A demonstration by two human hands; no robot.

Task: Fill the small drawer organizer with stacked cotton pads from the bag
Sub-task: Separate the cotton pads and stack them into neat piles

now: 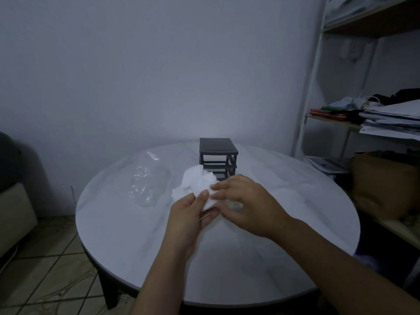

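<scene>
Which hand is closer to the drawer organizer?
The right hand, over the white cotton pads just before the small dark drawer organizer; the left hand sits lower.

Left hand and right hand pinching white cotton pads, dark drawer organizer behind, clear bag left

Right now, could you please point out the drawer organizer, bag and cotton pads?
drawer organizer [216, 144]: head view, its top panel.
bag [147, 179]: head view, crumpled middle.
cotton pads [196, 181]: head view, upper pads.

Your left hand and right hand are bare, both forearms uncovered down to the bottom of view.
</scene>
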